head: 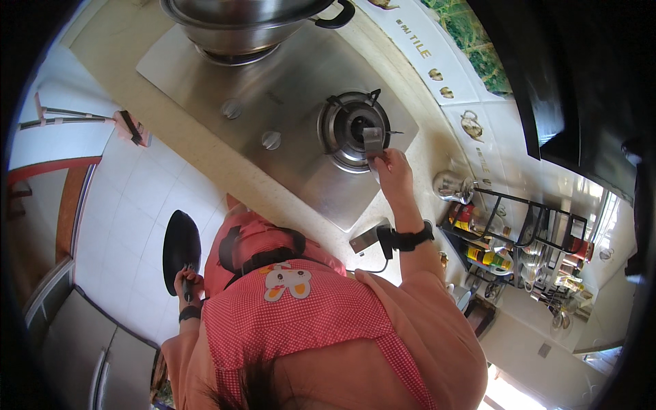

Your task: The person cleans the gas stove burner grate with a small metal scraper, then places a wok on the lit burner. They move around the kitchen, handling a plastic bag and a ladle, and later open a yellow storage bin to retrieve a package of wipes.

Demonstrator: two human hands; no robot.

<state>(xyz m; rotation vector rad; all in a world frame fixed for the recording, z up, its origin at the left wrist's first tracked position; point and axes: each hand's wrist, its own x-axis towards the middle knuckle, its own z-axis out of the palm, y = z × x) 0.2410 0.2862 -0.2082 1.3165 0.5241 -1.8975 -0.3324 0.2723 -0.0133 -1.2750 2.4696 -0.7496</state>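
A black frying pan [182, 252] hangs over the floor at the left, its handle gripped in my left hand [187, 285]. Above the right burner [342, 110] of the steel gas hob [307, 169], my right hand [394, 174] has its fingers closed on a flat metal piece [373, 141], whose exact kind I cannot tell. The piece covers part of the burner's centre. Two round knobs, one of them a control knob [271, 140] near the hob's front edge, lie left of that burner.
A large lidded steel pot [246, 25] sits on the other burner. Bottles fill a black wire rack [533, 215] at the right, beside a glass jar [453, 186]. A dark-handled metal object [366, 238] with a cord lies on the counter [225, 169].
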